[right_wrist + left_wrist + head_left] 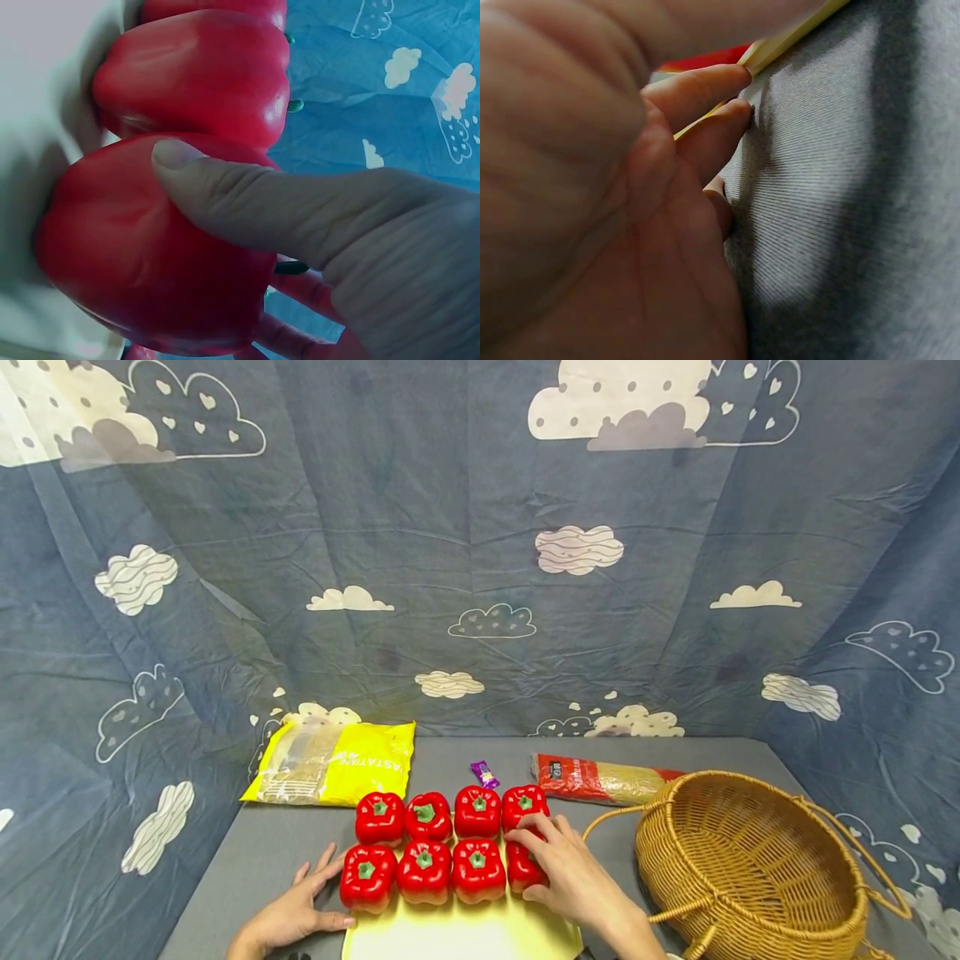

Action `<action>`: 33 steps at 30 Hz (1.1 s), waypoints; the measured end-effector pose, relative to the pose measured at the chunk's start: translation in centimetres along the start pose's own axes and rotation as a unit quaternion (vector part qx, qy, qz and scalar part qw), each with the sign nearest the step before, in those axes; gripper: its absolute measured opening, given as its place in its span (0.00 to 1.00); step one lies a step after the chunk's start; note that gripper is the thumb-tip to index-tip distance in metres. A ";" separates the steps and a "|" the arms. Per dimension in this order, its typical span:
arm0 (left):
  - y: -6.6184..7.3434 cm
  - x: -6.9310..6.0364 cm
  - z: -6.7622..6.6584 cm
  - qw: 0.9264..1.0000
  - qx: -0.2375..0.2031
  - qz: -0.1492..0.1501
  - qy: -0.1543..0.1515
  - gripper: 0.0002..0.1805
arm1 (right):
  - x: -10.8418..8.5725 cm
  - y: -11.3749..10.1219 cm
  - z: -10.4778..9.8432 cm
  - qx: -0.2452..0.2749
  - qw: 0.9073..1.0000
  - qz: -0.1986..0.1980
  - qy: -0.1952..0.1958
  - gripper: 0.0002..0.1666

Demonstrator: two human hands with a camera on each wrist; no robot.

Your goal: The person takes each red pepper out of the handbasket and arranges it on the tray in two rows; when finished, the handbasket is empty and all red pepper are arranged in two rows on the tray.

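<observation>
Red bell peppers with green stems stand upright in two rows on a pale yellow tray (457, 933). My right hand (573, 878) holds the front-right bell pepper (142, 247), its thumb across the side and the other fingers around the far side. That hand partly covers this pepper in the head view. Behind it is the back-right bell pepper (521, 802). At the tray's left edge rests my left hand (292, 910), fingers spread and thumb against the edge, close to the front-left bell pepper (367, 878). Its fingertips touch the tray's side in the left wrist view.
A wicker basket (675, 877) with looped handles stands at the right. Behind the peppers lie a yellow pasta bag (367, 760), a small purple wrapped candy (484, 774) and a red-ended pack of noodles (577, 777). A blue cloud-patterned curtain (420, 527) surrounds the grey table (217, 868).
</observation>
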State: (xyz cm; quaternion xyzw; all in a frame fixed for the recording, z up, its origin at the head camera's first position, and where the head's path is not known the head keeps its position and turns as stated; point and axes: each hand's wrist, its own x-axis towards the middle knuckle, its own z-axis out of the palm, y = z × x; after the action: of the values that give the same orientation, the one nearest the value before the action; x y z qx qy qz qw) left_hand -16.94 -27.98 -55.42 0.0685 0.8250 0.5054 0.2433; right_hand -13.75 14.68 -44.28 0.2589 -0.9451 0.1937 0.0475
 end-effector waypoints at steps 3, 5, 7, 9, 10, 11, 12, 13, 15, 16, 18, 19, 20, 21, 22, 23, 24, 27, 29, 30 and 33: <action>-0.1 -0.1 0.1 1.000 0.000 0.003 0.000 0.55 | -0.1 0.0 0.0 0.007 1.000 -0.003 0.000 0.41; -0.1 -0.2 0.1 1.000 -0.001 0.003 -0.001 0.55 | -0.2 0.0 0.0 0.011 1.000 -0.004 0.004 0.41; -0.2 -0.3 0.2 1.000 -0.002 0.003 -0.002 0.55 | -0.3 0.1 -0.1 0.008 1.000 -0.005 0.007 0.40; -0.3 -0.4 0.3 1.000 0.000 0.005 -0.001 0.55 | -0.4 0.2 -0.1 0.004 1.000 -0.007 0.008 0.39; -0.3 -0.4 0.3 1.000 0.000 0.005 -0.002 0.54 | -0.5 0.2 -0.1 0.002 1.000 -0.006 0.007 0.38; -0.4 -0.4 0.3 1.000 0.000 0.005 -0.002 0.54 | -0.5 0.2 -0.1 0.000 1.000 -0.007 0.007 0.38; -0.5 -0.4 0.4 1.000 0.000 0.007 -0.003 0.54 | -0.5 0.2 -0.1 0.000 1.000 -0.007 0.006 0.38; -0.5 -0.4 0.4 1.000 0.000 0.007 -0.004 0.54 | -0.6 0.2 -0.2 0.000 1.000 -0.007 0.005 0.37; -0.6 -0.4 0.4 1.000 -0.002 0.009 -0.006 0.54 | -0.7 0.2 -0.3 0.003 1.000 -0.007 0.006 0.37; -0.6 -0.4 0.4 1.000 -0.003 0.009 -0.007 0.54 | -0.7 0.2 -0.3 0.005 1.000 -0.008 0.006 0.37; -0.5 -0.6 0.5 1.000 -0.002 0.014 -0.007 0.54 | -0.8 0.3 -0.4 0.005 1.000 -0.009 0.006 0.38; -0.4 -0.7 0.5 1.000 -0.001 0.015 -0.007 0.54 | -0.8 0.3 -0.4 0.004 1.000 -0.011 0.006 0.38; -0.2 -0.9 0.6 1.000 -0.001 0.017 -0.006 0.54 | -0.8 0.4 -0.4 0.005 1.000 -0.012 0.005 0.38; 0.1 -1.1 0.7 1.000 -0.001 0.020 -0.006 0.54 | -0.8 0.5 -0.4 0.005 1.000 -0.013 0.004 0.38; 0.5 -1.3 0.7 1.000 -0.002 0.024 -0.003 0.53 | -0.8 0.5 -0.4 0.004 1.000 -0.014 0.004 0.39; 1.0 -1.5 0.8 1.000 0.000 0.027 -0.001 0.53 | -0.8 0.6 -0.5 0.004 1.000 -0.015 0.005 0.39; 1.5 -1.7 0.9 1.000 -0.003 0.029 0.002 0.53 | -0.7 0.6 -0.5 0.004 1.000 -0.015 0.006 0.39; 3.0 -2.2 0.9 1.000 0.005 0.030 0.003 0.52 | -0.6 0.6 -0.7 0.007 1.000 -0.014 0.008 0.40; 3.7 -2.3 0.8 1.000 0.012 0.024 0.005 0.52 | -0.5 0.6 -0.9 0.009 1.000 -0.013 0.006 0.40; 3.9 -2.4 0.8 1.000 0.014 0.022 0.007 0.52 | -0.6 0.5 -1.1 0.012 1.000 -0.013 0.003 0.41; 4.1 -2.8 0.5 0.999 0.032 0.029 0.021 0.51 | -1.0 0.3 -1.9 0.025 0.999 -0.022 -0.004 0.41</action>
State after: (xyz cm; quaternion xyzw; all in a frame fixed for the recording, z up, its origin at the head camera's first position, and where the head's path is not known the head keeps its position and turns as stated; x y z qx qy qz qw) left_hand -14.78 -26.64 -51.10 0.0891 0.8432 0.4872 0.2089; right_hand -13.11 16.17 -42.79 0.2810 -0.9344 0.2149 0.0417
